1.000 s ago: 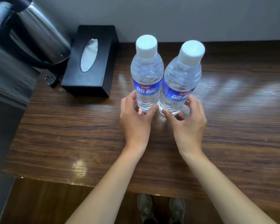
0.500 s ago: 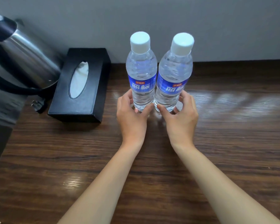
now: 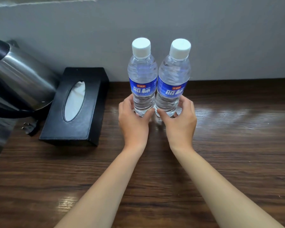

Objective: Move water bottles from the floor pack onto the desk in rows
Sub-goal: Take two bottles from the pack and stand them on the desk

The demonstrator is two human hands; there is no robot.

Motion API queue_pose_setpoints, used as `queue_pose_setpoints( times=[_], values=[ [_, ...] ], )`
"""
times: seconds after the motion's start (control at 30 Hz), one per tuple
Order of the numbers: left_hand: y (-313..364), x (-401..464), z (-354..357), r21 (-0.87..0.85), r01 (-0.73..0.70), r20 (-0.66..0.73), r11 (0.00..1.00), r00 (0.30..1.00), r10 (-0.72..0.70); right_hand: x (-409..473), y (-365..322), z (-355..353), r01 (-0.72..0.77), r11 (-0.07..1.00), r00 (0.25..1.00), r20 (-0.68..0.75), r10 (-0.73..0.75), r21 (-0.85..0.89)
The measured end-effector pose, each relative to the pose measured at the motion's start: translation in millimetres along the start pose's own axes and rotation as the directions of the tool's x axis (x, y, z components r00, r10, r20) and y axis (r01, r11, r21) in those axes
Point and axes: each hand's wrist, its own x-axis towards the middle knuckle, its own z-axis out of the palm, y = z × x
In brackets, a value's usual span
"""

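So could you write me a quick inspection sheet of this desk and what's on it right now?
Surface: dark wood desk, glossy, with light glare.
Job's things: left bottle and right bottle, upright, side by side near the wall, white caps on, blue labels.
Clutter: black tissue box left of the bottles; steel kettle at far left.
Hands: left hand grips the left bottle's base; right hand grips the right bottle's base.
Cables: a dark plug lies by the kettle; its cord cannot be traced.
Surroundings: grey wall behind the desk.

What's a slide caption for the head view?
Left hand and right hand grip two upright bottles side by side on the desk.
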Motion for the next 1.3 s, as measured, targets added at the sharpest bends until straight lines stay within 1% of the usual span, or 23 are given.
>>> queue_pose_setpoints(
  times=[0.53,0.97,1.3],
  values=[
    [6.0,37.6,20.8,0.0,-0.023,-0.005,1.0,1.0,0.023,36.5,-1.8,21.1,0.012,1.0,1.0,-0.021,-0.012,-0.001],
    [11.2,59.4,31.7,0.058,-0.026,-0.02,0.998,0.999,0.027,60.9,-2.0,33.3,0.015,0.999,1.0,-0.017,-0.016,-0.039],
    [15.6,70.3,37.9,0.12,-0.054,-0.018,0.991,0.998,0.057,72.4,-5.4,39.9,0.009,0.997,0.999,-0.039,-0.012,-0.076]
  ],
)
